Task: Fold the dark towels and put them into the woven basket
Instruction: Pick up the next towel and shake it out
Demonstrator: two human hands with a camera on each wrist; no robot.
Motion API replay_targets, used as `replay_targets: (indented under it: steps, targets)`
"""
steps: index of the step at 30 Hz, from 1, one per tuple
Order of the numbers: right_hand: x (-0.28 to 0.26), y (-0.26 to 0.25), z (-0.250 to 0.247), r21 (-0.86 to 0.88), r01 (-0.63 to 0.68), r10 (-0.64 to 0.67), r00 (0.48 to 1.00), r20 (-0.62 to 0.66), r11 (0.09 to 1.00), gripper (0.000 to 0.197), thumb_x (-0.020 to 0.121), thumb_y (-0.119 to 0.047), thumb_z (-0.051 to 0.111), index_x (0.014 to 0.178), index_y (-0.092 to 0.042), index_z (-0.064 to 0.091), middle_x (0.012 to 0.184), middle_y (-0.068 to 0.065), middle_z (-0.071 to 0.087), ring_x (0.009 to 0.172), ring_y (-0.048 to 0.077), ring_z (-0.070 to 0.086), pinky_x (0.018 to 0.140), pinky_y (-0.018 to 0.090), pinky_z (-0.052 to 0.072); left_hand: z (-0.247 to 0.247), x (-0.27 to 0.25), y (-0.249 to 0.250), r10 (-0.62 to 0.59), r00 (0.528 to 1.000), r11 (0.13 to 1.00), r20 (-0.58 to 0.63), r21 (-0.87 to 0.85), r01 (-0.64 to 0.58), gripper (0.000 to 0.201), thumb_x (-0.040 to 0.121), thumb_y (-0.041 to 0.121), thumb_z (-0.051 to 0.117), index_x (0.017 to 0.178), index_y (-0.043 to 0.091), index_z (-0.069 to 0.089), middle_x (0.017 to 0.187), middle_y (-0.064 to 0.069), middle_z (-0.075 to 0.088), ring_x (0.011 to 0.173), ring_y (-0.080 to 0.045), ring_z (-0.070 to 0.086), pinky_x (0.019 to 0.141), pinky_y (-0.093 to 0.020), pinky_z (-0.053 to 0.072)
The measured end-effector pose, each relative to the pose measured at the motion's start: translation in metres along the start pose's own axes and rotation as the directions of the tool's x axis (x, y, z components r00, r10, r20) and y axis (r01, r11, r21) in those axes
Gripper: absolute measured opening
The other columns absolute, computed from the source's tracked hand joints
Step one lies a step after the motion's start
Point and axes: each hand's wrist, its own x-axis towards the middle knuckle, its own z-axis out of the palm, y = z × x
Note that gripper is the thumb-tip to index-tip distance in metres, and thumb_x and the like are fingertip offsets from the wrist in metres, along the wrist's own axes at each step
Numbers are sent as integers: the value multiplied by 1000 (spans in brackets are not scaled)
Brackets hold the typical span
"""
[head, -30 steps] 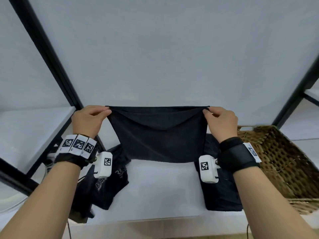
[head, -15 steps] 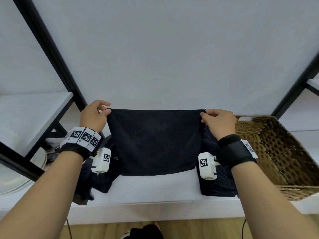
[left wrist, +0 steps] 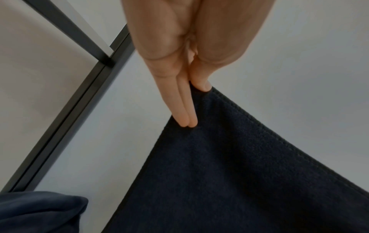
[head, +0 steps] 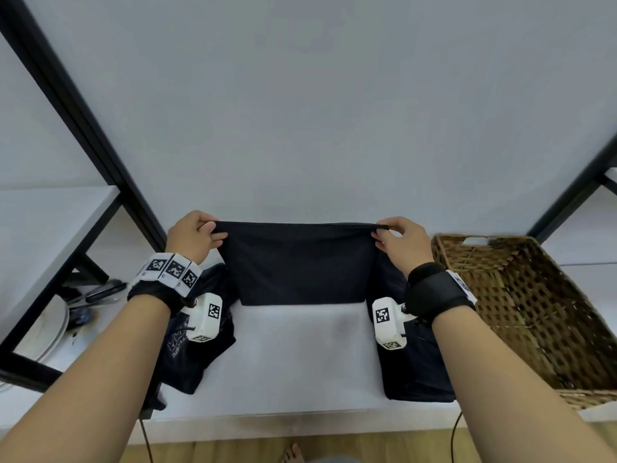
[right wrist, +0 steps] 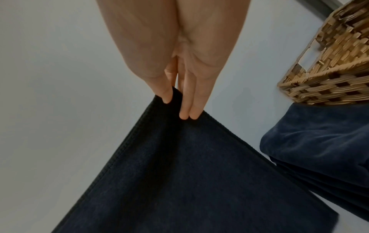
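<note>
Pinching towel [head: 300, 262] corners, both hands.

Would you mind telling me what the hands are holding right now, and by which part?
One dark towel, by its two top corners: the left hand pinches the left corner, the right hand the right.

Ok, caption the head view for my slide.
Both hands, left hand and right hand, pinch a dark towel taut beside the woven basket.

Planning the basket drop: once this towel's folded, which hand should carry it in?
Probably the right hand: the basket sits directly beside it, while the left hand pinches the towel at the far corner.
</note>
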Motion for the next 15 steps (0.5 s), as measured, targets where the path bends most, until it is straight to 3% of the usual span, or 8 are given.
replay_targets:
  steps: [3,6,10,15]
  targets:
    - [3,7,-3,12,-13,13,1000,3,1000,19,86,-7,64,84,-25,71,102,-1,72,94,21,72,90,42,57,2,-4,-6,18,1000,1000,13,-9,-18,22,101,2,43,89,12,59,104,-14,66,87,-19,72,79,-23,58]
    - [-4,22,-4,26,-87,87,996,6,996,17,85,-8,62,86,-22,72,99,4,73,92,19,72,87,41,58,2,-18,-20,16,999,1000,44,-3,-16,20,100,1,44,92,10,60,100,-10,69,88,-13,72,77,-17,56]
    - [-21,56,-7,-7,-185,185,983,18,983,9,85,-13,65,84,-18,72,93,5,74,91,19,73,82,41,60,5,-44,-55,-61,992,998,111,-20,64,23,100,-2,42,90,11,58,106,-12,67,91,-20,71,87,-32,54]
    - [-48,108,-10,-105,-332,341,937,80,937,11,85,-15,63,77,-16,69,92,8,74,91,24,72,79,44,61,9,-78,-111,-205,951,971,231,171,167,26,103,2,38,88,17,54,105,-6,66,91,-20,70,82,-35,53]
